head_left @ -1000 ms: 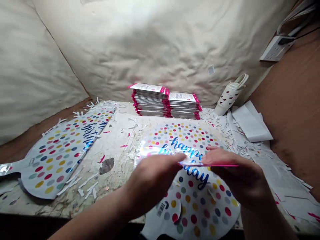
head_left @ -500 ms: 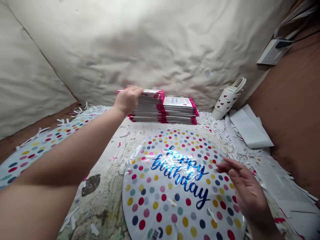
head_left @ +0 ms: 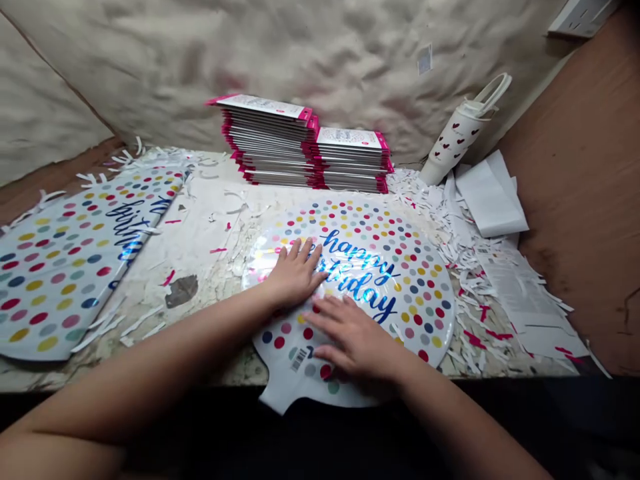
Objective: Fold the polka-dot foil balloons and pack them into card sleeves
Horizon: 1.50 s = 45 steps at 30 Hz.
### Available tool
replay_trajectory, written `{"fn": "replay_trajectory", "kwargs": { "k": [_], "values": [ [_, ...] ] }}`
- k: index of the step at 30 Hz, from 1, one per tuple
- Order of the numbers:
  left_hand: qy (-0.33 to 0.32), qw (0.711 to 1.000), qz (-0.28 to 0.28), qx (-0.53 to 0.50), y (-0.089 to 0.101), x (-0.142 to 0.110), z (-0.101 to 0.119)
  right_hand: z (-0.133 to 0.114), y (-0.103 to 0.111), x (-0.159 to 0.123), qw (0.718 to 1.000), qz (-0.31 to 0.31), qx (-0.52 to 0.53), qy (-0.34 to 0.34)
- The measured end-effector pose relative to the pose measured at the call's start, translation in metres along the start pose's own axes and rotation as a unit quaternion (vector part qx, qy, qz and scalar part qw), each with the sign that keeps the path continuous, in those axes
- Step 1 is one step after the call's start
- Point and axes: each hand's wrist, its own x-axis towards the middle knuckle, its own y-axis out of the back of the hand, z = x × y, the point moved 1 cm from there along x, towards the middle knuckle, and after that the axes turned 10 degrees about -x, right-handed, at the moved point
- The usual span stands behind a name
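Head view: the left hand [head_left: 295,273] and right hand [head_left: 350,337] lay open, spread flat on a dotted foil balloon [head_left: 415,300], grasping nothing. The balloon sat at the near edge of the desk [head_left: 200,267], its neck overhanging. A second balloon [head_left: 65,267] lay left, packet stacks [head_left: 270,140] stood behind, and paper scraps [head_left: 465,267] hemmed the right, leaving bare desk between balloons.

Site: appears to be a small, makeshift packing workshop. Evidence: worn, stained work surface [head_left: 210,230] strewn with white and pink paper trimmings [head_left: 465,267]; flat "happy birthday" foil balloon [head_left: 400,267] laid out on it; two stacks of pink-edged packets [head_left: 270,140] piled behind; creased cream cloth backing [head_left: 250,53] hung along the wall; power socket strip [head_left: 583,15] at upper right; bare brown board [head_left: 575,200] alongside.
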Motion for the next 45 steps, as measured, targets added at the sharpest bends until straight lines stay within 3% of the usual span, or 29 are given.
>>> {"fn": "replay_trajectory", "kwargs": {
  "k": [3, 6, 8, 10, 12, 15, 17, 19, 22, 24, 28, 31, 34, 36, 39, 42, 45],
  "values": [
    [0.019, 1.0, -0.014, -0.018, -0.013, -0.006, -0.005, -0.011, 0.01, -0.038, 0.993, -0.105, 0.023, 0.04],
    [0.016, 0.999, -0.017, -0.026, -0.006, -0.001, -0.007, -0.003, 0.035, -0.109, 0.987, -0.155, 0.029, -0.034],
    [0.01, 1.0, -0.003, -0.026, 0.002, -0.006, 0.002, 0.006, 0.048, -0.152, 0.982, -0.13, -0.025, -0.136],
    [-0.026, 0.999, 0.012, -0.036, 0.008, -0.021, 0.019, 0.012, 0.051, -0.176, 0.971, -0.062, -0.084, -0.215],
    [-0.097, 0.994, 0.007, -0.058, 0.011, -0.045, 0.041, 0.012, 0.046, -0.174, 0.97, -0.001, -0.108, -0.22],
    [-0.209, 0.973, -0.032, -0.088, 0.005, -0.087, 0.067, 0.012, 0.029, -0.141, 0.978, 0.041, -0.106, -0.174],
    [-0.275, 0.955, -0.047, -0.096, -0.003, -0.108, 0.073, 0.017, 0.022, -0.118, 0.974, 0.058, -0.099, -0.193],
    [-0.326, 0.941, -0.029, -0.086, -0.011, -0.12, 0.071, 0.019, 0.023, -0.109, 0.978, 0.029, -0.06, -0.2],
    [-0.358, 0.932, 0.031, -0.047, -0.016, -0.125, 0.063, 0.013, 0.035, -0.121, 0.986, -0.099, 0.051, -0.122],
    [-0.367, 0.927, 0.064, -0.035, -0.015, -0.127, 0.061, 0.007, 0.046, -0.137, 0.98, -0.136, 0.093, -0.108],
    [-0.383, 0.92, 0.083, -0.018, -0.01, -0.132, 0.068, 0.002, 0.049, -0.148, 0.983, -0.038, 0.017, -0.177],
    [-0.349, 0.936, 0.012, -0.047, -0.004, -0.131, 0.072, -0.003, 0.032, -0.132, 0.992, -0.017, -0.02, -0.122],
    [-0.227, 0.954, -0.1, -0.17, 0.008, -0.12, 0.067, -0.01, 0.017, -0.111, 0.997, -0.002, -0.011, -0.082],
    [-0.129, 0.939, -0.177, -0.264, 0.017, -0.11, 0.06, -0.011, 0.016, -0.1, 0.996, 0.01, 0.003, -0.091],
    [-0.024, 0.888, -0.274, -0.368, 0.025, -0.094, 0.05, -0.012, 0.024, -0.085, 0.993, -0.021, 0.038, -0.107],
    [0.05, 0.849, -0.293, -0.437, 0.023, -0.082, 0.046, -0.017, 0.029, -0.067, 0.991, -0.06, 0.056, -0.108],
    [0.063, 0.863, -0.234, -0.443, 0.02, -0.077, 0.051, -0.023, 0.022, -0.048, 0.992, -0.039, 0.028, -0.114]
  ]
}}
